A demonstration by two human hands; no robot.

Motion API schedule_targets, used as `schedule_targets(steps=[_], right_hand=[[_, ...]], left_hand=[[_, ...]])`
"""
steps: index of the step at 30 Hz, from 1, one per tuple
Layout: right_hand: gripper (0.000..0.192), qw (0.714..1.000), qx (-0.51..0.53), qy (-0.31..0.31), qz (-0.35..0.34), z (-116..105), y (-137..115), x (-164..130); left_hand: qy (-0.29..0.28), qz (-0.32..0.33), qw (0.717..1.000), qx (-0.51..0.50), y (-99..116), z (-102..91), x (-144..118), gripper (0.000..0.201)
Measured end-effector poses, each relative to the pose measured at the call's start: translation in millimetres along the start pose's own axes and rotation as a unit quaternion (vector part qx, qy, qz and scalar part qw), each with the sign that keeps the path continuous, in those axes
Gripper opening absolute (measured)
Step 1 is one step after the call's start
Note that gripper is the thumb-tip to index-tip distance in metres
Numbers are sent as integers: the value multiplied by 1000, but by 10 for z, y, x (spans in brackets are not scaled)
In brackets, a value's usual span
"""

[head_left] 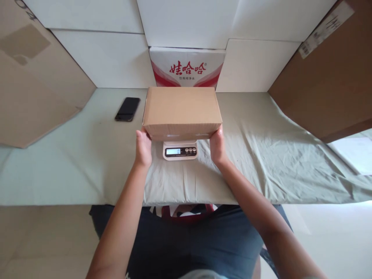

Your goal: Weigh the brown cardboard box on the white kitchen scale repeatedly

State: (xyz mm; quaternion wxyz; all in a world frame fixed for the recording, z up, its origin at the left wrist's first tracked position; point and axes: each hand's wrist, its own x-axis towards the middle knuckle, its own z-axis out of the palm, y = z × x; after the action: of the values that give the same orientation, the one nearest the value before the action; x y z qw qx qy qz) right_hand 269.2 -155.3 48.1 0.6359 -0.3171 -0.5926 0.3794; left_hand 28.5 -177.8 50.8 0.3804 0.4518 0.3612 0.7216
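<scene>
A closed brown cardboard box is held level between my two hands, over a white digital kitchen scale. My left hand grips its near left corner, thumb up along the side and the other fingers hidden beneath. At the near right corner, my right hand holds the box the same way, fingers mostly out of sight. The scale's front shows its lit display, which reads 0, and a row of buttons. Its weighing plate is hidden under the box.
A black phone lies left of the box on the green cloth. Behind stands a white and red carton against white panels. Large cardboard boxes flank the table at left and right. White sheet-like material lies far right.
</scene>
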Motion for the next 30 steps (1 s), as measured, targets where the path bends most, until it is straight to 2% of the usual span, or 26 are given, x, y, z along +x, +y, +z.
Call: schedule_targets(steps=[7,18,30], right_hand=[[71,999,0,2,35,-17,43,-36],[73,999,-4,-4,37,0,64,11],[70,999,15,-5,33,-8,88,23]], left_hand=[[4,-25,1000,5,-25,23,-18,78],[6,-21,1000,11,-80,47,56,87],[6,-22,1000,7,-80,24,34,80]])
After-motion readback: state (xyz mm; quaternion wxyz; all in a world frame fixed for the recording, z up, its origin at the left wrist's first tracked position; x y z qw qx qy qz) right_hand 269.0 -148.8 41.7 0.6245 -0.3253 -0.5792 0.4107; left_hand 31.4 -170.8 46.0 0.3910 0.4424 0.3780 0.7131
